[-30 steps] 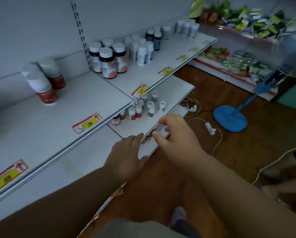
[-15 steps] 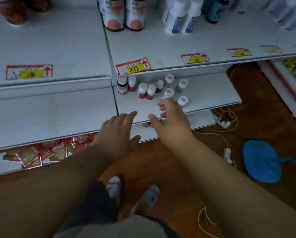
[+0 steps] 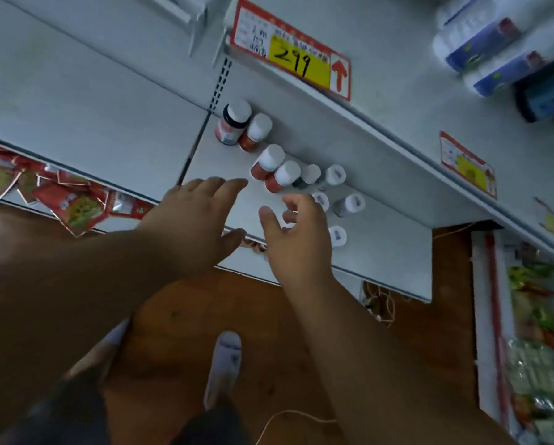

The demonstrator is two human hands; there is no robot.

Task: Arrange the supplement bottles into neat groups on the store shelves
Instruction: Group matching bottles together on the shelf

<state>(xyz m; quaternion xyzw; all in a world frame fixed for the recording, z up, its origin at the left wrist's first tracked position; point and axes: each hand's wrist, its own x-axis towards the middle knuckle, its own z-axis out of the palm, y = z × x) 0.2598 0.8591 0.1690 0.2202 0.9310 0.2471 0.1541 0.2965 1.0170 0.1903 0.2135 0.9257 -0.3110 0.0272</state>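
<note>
While both grips (image 3: 201, 216) (image 3: 298, 232) spread empty, white-capped cylindrical bottles (image 3: 267, 162) crowd the smooth shelf (image 3: 381, 245).

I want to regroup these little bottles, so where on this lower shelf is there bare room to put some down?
Bare shelf lies right of the white-capped bottles, out to the shelf's end, and in front of the red bottles near the left hand. Around the right hand it is crowded.

Small white-capped supplement bottles (image 3: 270, 162), several red-bodied, one dark, stand upright in a loose diagonal cluster on the lower shelf (image 3: 388, 252).
</note>
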